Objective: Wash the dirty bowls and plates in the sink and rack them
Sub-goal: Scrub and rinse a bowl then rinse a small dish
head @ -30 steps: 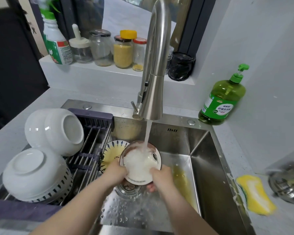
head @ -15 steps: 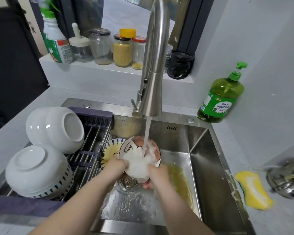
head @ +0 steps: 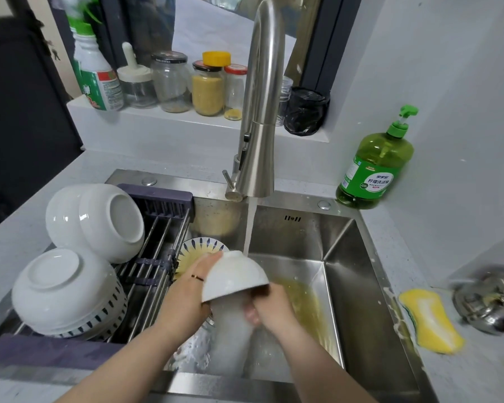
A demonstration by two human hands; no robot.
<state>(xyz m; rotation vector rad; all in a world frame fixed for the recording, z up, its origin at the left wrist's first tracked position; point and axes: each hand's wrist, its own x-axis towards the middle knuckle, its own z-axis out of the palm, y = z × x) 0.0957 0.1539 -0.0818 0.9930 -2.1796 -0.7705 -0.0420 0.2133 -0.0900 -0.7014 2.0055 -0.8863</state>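
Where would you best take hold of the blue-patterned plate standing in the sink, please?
Probably its upper rim, pinched from above: the plate stands tilted beside the rack, face toward us, top edge free, its lower part hidden behind the left hand holding the bowl.

bowl [head: 233, 274] mouth turned down so I can't see its inside, right hand [head: 269, 306] fingers partly lost behind the pouring water [head: 230, 338], patterned plate [head: 200, 248] mostly hidden by left hand [head: 186, 295], metal pot [head: 489, 301] blurred and cut by right edge, can't read soap bottle [head: 374, 167] label
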